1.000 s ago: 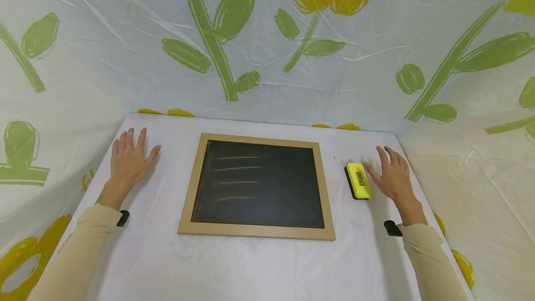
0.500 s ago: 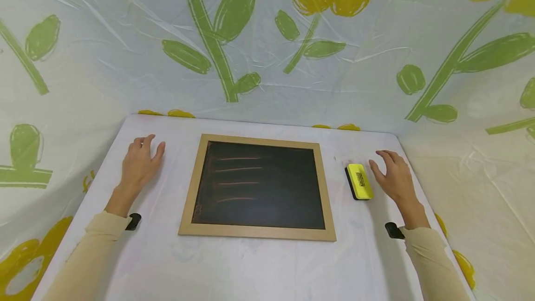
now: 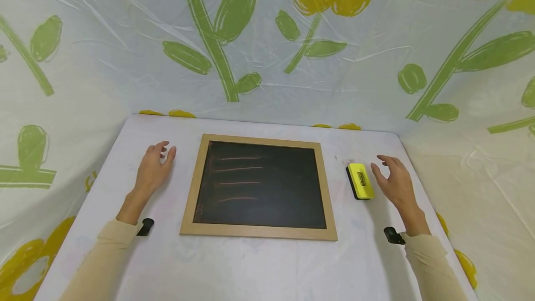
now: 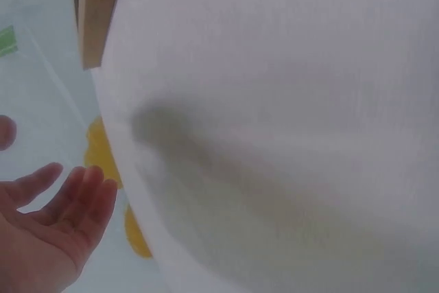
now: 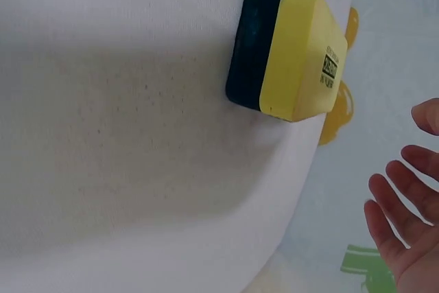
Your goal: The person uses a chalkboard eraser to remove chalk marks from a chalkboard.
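A blackboard (image 3: 284, 185) in a light wooden frame lies flat in the middle of the table, with several pinkish chalk lines on its left part. To its right lies a yellow board eraser (image 3: 361, 180) with a dark felt side, also seen in the right wrist view. My right hand (image 3: 395, 182) hovers just right of the eraser, fingers loosely bent, apart from it and holding nothing. Left of the blackboard, my left hand (image 3: 153, 168) is raised over the table with relaxed fingers and nothing in them. In the left wrist view a corner of the wooden frame (image 4: 101, 15) shows at the top.
A white cloth covers the table (image 3: 259, 268). Small dark smudges mark it near the eraser. Behind and at both sides hangs a pale curtain (image 3: 138, 59) printed with yellow flowers and green stems.
My left hand has moved right toward the blackboard, its spread fingers now loosely bent. My right hand has drawn slightly back from the eraser. The blackboard and eraser have stayed put.
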Available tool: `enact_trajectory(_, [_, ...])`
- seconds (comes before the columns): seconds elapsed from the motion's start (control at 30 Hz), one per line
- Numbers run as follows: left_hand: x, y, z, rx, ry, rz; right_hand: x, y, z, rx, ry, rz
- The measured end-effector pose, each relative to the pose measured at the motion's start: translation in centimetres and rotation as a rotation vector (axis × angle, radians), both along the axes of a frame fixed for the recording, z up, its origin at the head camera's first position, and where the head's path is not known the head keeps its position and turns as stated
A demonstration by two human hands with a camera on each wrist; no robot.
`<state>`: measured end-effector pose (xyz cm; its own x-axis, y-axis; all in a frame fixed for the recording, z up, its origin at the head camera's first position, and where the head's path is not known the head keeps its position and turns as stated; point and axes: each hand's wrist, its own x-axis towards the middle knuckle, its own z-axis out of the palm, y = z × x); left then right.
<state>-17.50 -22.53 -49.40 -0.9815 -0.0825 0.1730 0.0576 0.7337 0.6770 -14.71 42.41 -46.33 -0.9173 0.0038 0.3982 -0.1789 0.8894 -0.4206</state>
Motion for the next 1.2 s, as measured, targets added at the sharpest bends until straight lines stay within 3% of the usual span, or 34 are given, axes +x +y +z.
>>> enact_trajectory(0.37, [0.6, 2.1, -0.7, 0.161, -0.021, -0.020, 0.7, -0.5, -1.0, -0.087, -0.057, -0.031])
enact_trajectory(0.63, [1.1, 2.7, -1.4, 0.194, -0.106, -0.016, 1.4, -1.1, -1.5, -0.140, -0.097, -0.046])
enact_trajectory(0.87, [1.4, 3.4, -1.8, 0.338, -0.195, -0.054, 1.7, -1.6, -1.9, -0.140, -0.205, -0.078])
enact_trajectory(1.2, [1.4, 4.1, -2.6, 0.426, -0.226, -0.068, 2.0, -1.8, -3.0, -0.147, -0.292, -0.099])
